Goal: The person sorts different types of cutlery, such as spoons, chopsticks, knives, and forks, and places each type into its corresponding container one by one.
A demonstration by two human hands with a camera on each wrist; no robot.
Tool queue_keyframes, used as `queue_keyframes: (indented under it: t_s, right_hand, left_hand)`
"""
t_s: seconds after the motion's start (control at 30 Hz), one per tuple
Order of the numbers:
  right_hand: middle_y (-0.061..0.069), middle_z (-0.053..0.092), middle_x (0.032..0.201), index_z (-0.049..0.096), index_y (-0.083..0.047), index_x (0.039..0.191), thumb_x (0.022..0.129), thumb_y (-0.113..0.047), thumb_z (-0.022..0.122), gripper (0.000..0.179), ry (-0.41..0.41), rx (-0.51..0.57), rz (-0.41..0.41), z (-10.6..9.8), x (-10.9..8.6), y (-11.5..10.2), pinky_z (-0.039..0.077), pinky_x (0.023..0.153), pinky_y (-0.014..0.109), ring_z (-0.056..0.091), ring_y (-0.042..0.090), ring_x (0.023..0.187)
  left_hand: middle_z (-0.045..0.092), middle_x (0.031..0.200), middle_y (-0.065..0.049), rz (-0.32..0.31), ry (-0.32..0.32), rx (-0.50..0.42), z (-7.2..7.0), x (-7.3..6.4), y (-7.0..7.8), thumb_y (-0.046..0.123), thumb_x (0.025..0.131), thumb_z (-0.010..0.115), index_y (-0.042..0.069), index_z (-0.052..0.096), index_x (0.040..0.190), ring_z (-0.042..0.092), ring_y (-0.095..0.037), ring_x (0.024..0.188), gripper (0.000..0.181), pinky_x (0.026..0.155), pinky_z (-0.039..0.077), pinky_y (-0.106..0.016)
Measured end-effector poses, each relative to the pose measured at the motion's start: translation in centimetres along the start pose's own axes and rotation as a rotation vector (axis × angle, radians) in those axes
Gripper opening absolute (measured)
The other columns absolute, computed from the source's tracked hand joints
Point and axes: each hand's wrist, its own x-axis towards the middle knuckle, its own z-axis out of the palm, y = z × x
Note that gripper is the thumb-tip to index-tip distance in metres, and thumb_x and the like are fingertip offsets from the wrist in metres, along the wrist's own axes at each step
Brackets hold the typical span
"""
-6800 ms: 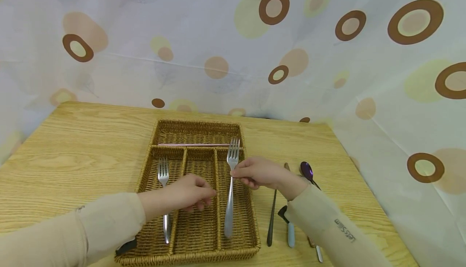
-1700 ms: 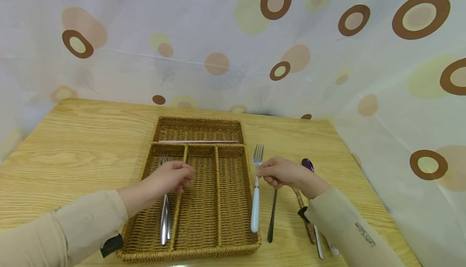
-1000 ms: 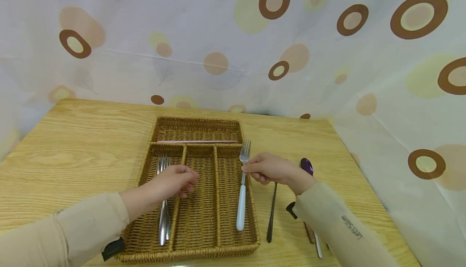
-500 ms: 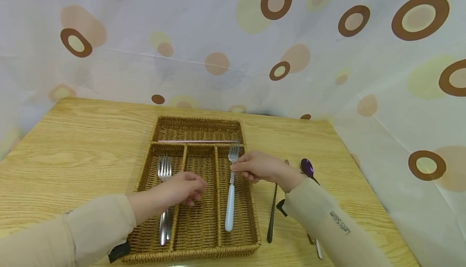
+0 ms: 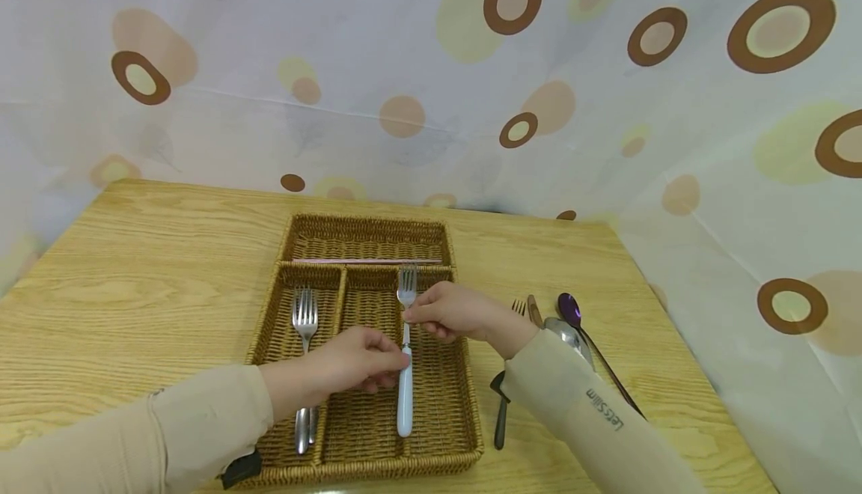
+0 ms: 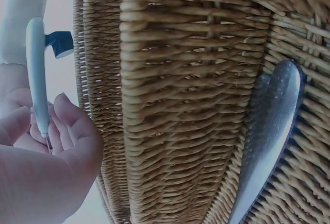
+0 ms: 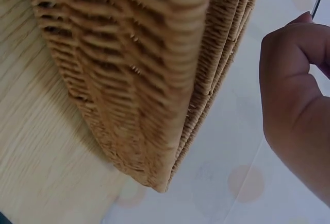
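A fork [image 5: 405, 389] with a pale blue handle is held over the wicker cutlery tray [image 5: 465, 404], above the divider between the middle and right compartments. My right hand [image 5: 447, 312] pinches its metal neck, tines pointing away from me. My left hand [image 5: 360, 359], loosely curled, has its fingertips at the top of the handle; whether they touch it is unclear. In the left wrist view the fork's handle [image 6: 36, 69] stands beside the left fingers. Silver forks [image 5: 305, 314] lie in the tray's left compartment, partly under my left hand; in the left wrist view their handles [image 6: 278, 110] show.
A thin pink stick [image 5: 367, 260] lies along the tray's back divider. Right of the tray on the wooden table [image 5: 168, 269] are a purple spoon [image 5: 569, 310], a large silver spoon [image 5: 569, 334], a dark fork [image 5: 501, 423] and a brown-handled utensil [image 5: 534, 310], partly under my sleeve.
The blue-handled fork has moved left in my right hand, from the tray's right edge to over the divider. My left hand has moved right to meet it. Earlier, another silver fork went into the left compartment.
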Motion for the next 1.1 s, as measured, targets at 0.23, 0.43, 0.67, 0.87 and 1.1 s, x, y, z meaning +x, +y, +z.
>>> queue_keyframes:
  t_s: [0.23,0.43,0.67,0.87,1.1]
  right_hand:
    - [-0.005,0.040,0.049,0.064,0.005,0.096,0.095,-0.023,0.053,0.030,0.046,-0.024,-0.003,0.3,0.3,0.0,0.029,0.045,0.020,0.032,0.006,0.044]
    - [-0.006,0.042,0.049,0.065,0.003,0.096,0.096,-0.034,0.049,0.041,0.101,0.011,0.000,-1.6,-0.4,1.3,0.029,0.045,0.020,0.034,0.006,0.044]
    - [-0.007,0.042,0.051,0.063,0.004,0.096,0.097,-0.034,0.047,0.041,0.110,0.072,-0.012,-3.9,-1.9,3.9,0.031,0.046,0.020,0.036,0.005,0.044]
    - [-0.007,0.043,0.051,0.062,0.004,0.097,0.098,-0.035,0.046,0.043,0.125,0.078,0.008,-4.6,-2.4,5.3,0.031,0.046,0.021,0.036,0.005,0.044]
    - [-0.007,0.044,0.051,0.062,0.006,0.103,0.097,-0.037,0.047,0.046,0.141,0.072,0.029,-4.6,-2.6,5.4,0.032,0.047,0.022,0.038,0.004,0.046]
  left_hand:
    - [0.061,0.081,-0.005,-0.024,0.035,-0.023,-0.3,0.1,-0.2,0.020,0.090,0.060,-0.002,0.060,0.098,0.058,-0.013,0.073,0.024,0.072,0.055,-0.028]
    - [0.061,0.083,-0.007,-0.058,0.099,-0.044,-1.7,-0.5,-0.3,0.018,0.089,0.061,-0.003,0.058,0.101,0.059,-0.012,0.072,0.025,0.071,0.055,-0.026]
    - [0.060,0.079,-0.006,-0.083,0.157,0.006,-4.6,-2.0,-1.9,0.014,0.090,0.059,-0.008,0.055,0.104,0.059,-0.010,0.066,0.026,0.067,0.056,-0.026]
    - [0.056,0.078,-0.008,-0.112,0.189,0.087,-6.1,-2.6,-3.2,0.007,0.090,0.056,-0.012,0.050,0.100,0.056,-0.011,0.064,0.022,0.062,0.056,-0.025]
    - [0.058,0.075,-0.013,-0.134,0.213,0.128,-6.2,-2.8,-4.0,0.001,0.087,0.057,-0.019,0.039,0.111,0.057,-0.012,0.059,0.036,0.058,0.056,-0.026]
